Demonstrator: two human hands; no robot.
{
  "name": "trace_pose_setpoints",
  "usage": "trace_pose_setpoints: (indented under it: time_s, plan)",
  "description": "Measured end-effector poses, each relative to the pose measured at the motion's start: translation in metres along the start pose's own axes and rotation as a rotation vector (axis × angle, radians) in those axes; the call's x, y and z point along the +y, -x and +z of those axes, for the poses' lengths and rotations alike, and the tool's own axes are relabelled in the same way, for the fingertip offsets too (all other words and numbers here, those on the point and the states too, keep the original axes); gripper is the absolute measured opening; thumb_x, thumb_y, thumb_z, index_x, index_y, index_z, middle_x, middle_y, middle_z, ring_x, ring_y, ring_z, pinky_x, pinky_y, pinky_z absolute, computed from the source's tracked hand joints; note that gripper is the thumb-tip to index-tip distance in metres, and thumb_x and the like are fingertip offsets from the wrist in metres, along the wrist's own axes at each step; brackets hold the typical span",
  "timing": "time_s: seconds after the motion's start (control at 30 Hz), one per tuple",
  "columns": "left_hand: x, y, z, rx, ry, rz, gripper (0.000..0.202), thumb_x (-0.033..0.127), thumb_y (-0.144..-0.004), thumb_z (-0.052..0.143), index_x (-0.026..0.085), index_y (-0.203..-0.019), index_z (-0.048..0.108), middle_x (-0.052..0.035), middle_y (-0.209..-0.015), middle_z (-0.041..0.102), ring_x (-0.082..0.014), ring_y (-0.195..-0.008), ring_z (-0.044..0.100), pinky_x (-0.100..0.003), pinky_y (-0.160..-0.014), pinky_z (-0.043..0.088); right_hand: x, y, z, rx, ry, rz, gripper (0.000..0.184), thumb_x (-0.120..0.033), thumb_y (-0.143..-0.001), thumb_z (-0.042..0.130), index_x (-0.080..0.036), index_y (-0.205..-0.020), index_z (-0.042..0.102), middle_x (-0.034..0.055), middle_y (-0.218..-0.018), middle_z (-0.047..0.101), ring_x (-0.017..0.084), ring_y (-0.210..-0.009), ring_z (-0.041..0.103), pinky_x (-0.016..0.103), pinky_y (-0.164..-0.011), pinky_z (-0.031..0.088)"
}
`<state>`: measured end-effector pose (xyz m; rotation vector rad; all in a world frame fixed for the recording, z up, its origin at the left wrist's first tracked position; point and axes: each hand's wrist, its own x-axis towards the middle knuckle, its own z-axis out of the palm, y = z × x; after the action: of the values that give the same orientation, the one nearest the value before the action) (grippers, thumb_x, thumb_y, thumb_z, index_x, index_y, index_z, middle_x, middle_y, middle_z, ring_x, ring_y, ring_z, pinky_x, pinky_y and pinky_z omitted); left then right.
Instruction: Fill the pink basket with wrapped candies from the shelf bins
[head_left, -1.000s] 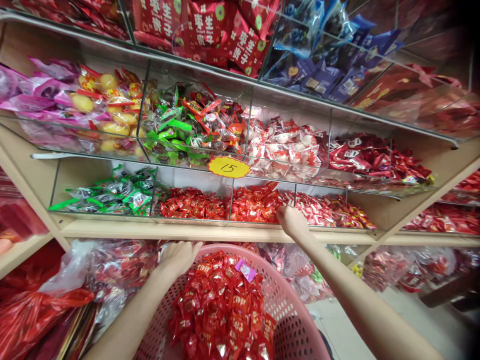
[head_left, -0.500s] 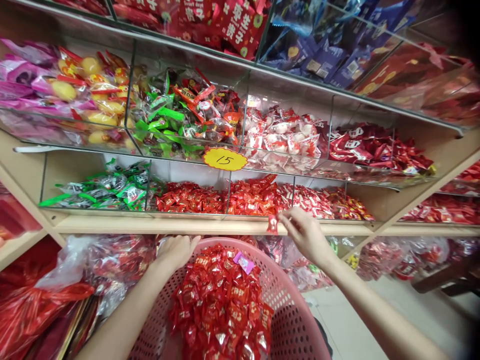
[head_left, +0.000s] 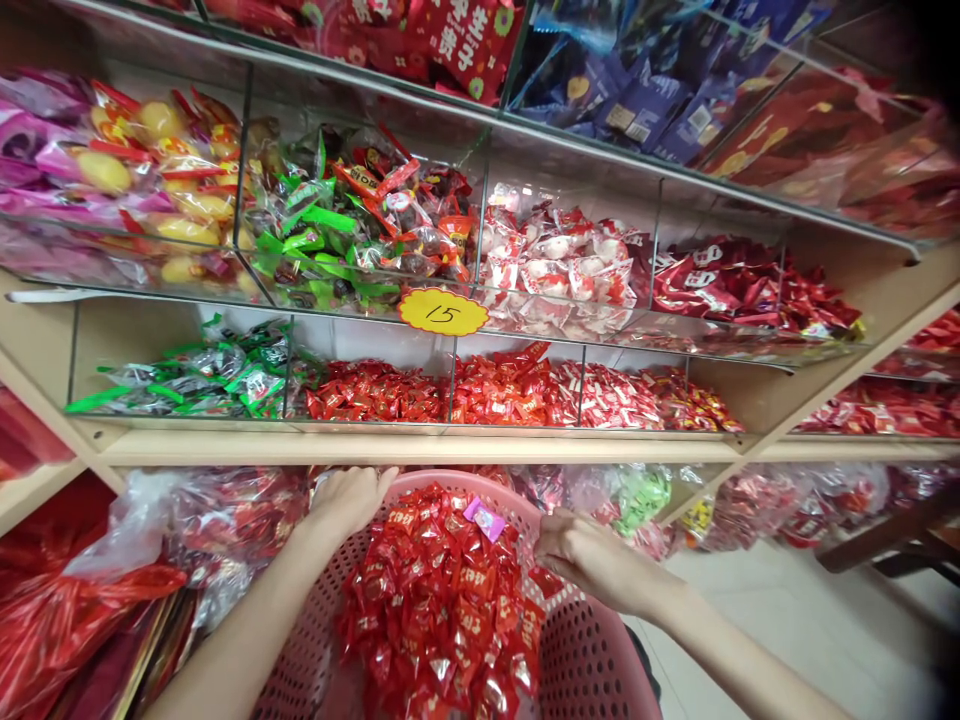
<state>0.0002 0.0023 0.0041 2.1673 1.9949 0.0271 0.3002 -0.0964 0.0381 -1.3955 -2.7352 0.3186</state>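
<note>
A pink perforated plastic basket [head_left: 600, 640] holds a heap of red-wrapped candies [head_left: 442, 600], with one purple-wrapped candy [head_left: 485, 520] near the top. My left hand [head_left: 352, 497] is closed over the basket's far left rim, its fingertips partly hidden. Over the right side of the basket is my right hand [head_left: 581, 555], fingers curled downward. A small red-wrapped candy [head_left: 546, 581] shows just under those fingertips, apart from the main heap; the exact contact is hard to see.
Ahead, a wooden shelf edge [head_left: 420, 447] runs below clear bins of wrapped sweets. A yellow tag [head_left: 442, 312] reading 15 hangs on the upper bin. Bagged sweets [head_left: 225, 520] lie beneath the shelf. A red plastic bag [head_left: 67, 620] is at left, dark wooden legs [head_left: 885, 530] at right.
My right hand has come down from the lower shelf's edge, with the red-wrapped candy, to the right side of the basket. My left hand stays on the rim.
</note>
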Motion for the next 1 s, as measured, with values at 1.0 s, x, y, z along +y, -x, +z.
trace_pose_setpoints:
  time_s: [1.0]
  plan:
    - [0.000, 0.003, -0.003, 0.001, 0.024, 0.000, 0.067, 0.052, -0.082, 0.015, 0.010, -0.090, 0.067, -0.0187, -0.094, 0.064, -0.0286, -0.092, 0.059, -0.037, -0.080, 0.040, 0.067, -0.115, -0.061, 0.227, 0.307, 0.397, 0.028, -0.016, -0.079, 0.047, -0.022, -0.105, 0.056, 0.0064, -0.102, 0.050, 0.015, -0.088, 0.055, 0.021, -0.071, 0.034]
